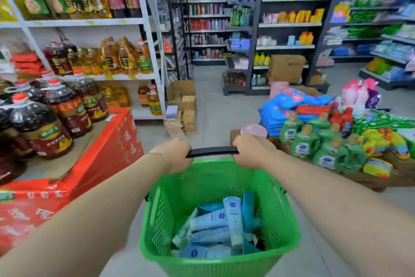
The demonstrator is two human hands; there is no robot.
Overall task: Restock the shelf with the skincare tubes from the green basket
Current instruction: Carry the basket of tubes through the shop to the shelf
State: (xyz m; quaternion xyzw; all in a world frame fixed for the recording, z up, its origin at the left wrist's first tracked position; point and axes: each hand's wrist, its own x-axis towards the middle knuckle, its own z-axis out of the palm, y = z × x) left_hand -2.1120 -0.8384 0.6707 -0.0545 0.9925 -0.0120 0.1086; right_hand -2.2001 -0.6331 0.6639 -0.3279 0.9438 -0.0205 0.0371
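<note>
Green basket (pixel 211 179) of tubes (pixel 233 220), hands (pixel 177 155) (pixel 251 151) above gripping handle (pixel 212 151)

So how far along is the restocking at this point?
Nothing looks shelved yet: the skincare tubes lie piled in the green basket. In hand: left hand and right hand grip its black handle in the aisle. Left: shelving every tube.

Both ends of the black handle (pixel 212 151) were hidden inside the left hand (pixel 174 156) and right hand (pixel 251 151), the fingertips curled out of sight beneath it. The green basket (pixel 208 179) ran off the bottom edge at its near wall, its lower skincare tubes (pixel 233 220) buried under the top ones. Labels on the far shelves (pixel 289 25) were too blurred to read. Oil bottles (pixel 5 124) at left were cut by the frame.
</note>
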